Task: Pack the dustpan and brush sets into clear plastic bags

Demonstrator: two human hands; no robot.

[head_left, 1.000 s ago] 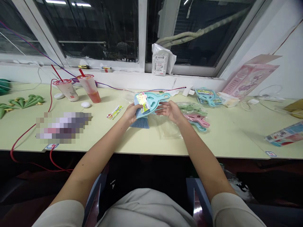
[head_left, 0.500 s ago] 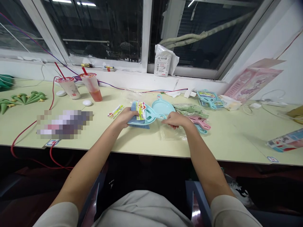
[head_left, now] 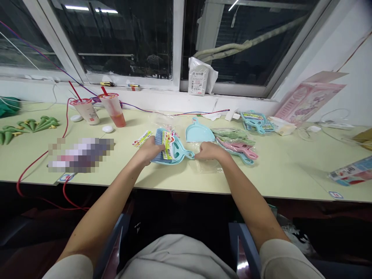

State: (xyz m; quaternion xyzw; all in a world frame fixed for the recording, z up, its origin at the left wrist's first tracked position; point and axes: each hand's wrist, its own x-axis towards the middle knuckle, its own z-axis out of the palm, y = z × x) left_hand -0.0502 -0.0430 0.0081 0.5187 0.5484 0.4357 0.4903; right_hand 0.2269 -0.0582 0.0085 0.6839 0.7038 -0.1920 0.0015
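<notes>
My left hand [head_left: 149, 150] is closed on the left end of a small hand brush [head_left: 159, 144] and the light-blue dustpan [head_left: 180, 156] it is nested with. A printed label card [head_left: 168, 145] lies over the brush, my thumb on its edge. At the handle tip of this set, my right hand [head_left: 209, 151] is closed with its fingers pinched; the fingertips are partly hidden. Behind the right hand lies another light-blue dustpan [head_left: 199, 133], flat on the table. A loose label card [head_left: 142, 138] rests beyond my left hand.
Bagged brush sets in green [head_left: 234, 134] and pink [head_left: 241, 148] lie to the right. Clear plastic bags [head_left: 207, 166] lie by my right hand. Two drink cups [head_left: 113, 112] with red straws stand at the back left. A pink box [head_left: 312, 99] leans at the right wall.
The brush and dustpan set has shifted left and slightly down, with both hands. The set has tilted, showing more of the bristles on top. The dustpan behind looks flatter.
</notes>
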